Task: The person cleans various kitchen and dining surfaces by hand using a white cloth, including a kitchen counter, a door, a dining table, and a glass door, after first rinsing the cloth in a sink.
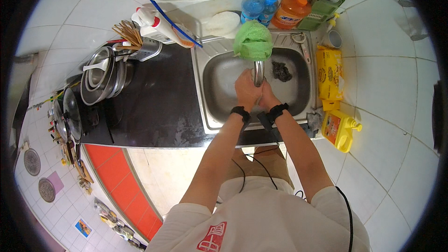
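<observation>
Both hands meet over a stainless steel sink basin (pixel 218 92), directly below the metal tap spout (pixel 258 71). My left hand (pixel 247 89) is curled against my right hand (pixel 268 95), which the spout and the left hand partly cover. Whether anything lies between the palms is hidden. A green cloth (pixel 253 40) is draped over the top of the tap. In the basin, to the right of the hands, lies a dark mesh scouring pad (pixel 281 71). A peeler with a pale handle (pixel 303 49) rests on the sink's right rim. Black bands circle both wrists.
Blue bottles (pixel 252 7), an orange bottle (pixel 291 12) and a green plastic container (pixel 320 8) line the back wall. On the right stand a yellow wipes pack (pixel 329 73) and a yellow pump bottle (pixel 338 131). Left are stacked metal bowls (pixel 99 77) and a chopstick holder (pixel 148 49).
</observation>
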A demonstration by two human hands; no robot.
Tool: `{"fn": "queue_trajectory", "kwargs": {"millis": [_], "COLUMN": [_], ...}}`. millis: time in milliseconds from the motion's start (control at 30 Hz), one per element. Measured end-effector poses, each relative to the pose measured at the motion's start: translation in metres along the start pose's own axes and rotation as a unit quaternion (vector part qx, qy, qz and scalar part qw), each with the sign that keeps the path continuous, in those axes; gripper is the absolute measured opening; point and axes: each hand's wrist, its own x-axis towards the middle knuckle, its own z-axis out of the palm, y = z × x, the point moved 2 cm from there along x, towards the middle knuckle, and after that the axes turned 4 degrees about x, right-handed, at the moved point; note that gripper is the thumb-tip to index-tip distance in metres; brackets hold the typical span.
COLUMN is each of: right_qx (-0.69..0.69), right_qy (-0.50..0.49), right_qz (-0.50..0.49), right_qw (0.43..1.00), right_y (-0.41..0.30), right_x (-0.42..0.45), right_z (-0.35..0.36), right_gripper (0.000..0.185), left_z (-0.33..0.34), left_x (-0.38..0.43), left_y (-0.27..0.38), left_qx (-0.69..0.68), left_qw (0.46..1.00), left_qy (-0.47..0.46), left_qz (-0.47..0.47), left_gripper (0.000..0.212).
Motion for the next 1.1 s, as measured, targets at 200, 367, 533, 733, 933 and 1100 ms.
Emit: {"fn": "queue_trajectory", "kwargs": {"millis": [200, 367, 533, 733, 933, 1100], "right_qx": [-0.155, -0.049, 0.031, 0.142, -0.243, 0.064], "right_qy": [0.085, 0.047, -0.035, -0.003, 0.032, -0.088], "right_qz": [-0.020, -0.001, 0.044, 0.059, -0.125, -0.006], "right_qw": [0.984, 0.998, 0.998, 0.988, 0.962, 0.994], "right_y": [-0.023, -0.024, -0.027, -0.032, -0.005, 0.012], "right_x": [-0.025, -0.051, -0.042, -0.057, -0.018, 0.006], "right_z": [0.018, 0.023, 0.010, 0.064, -0.004, -0.001], "right_gripper": [0.051, 0.060, 0.071, 0.056, 0.055, 0.049], "left_z": [0.011, 0.002, 0.000, -0.014, 0.000, -0.018], "left_x": [0.000, 0.005, -0.005, -0.017, -0.011, -0.002], "left_y": [-0.018, -0.023, -0.002, 0.026, 0.006, 0.018], "left_qx": [0.031, -0.090, -0.020, 0.059, -0.034, -0.022], "left_qw": [0.998, 0.981, 0.981, 0.970, 0.995, 0.994], "left_qy": [-0.047, -0.082, -0.124, 0.001, -0.018, 0.015], "left_qz": [-0.026, -0.149, -0.145, 0.235, 0.092, 0.102], "left_gripper": [0.028, 0.031, 0.049, 0.045, 0.032, 0.023]}}
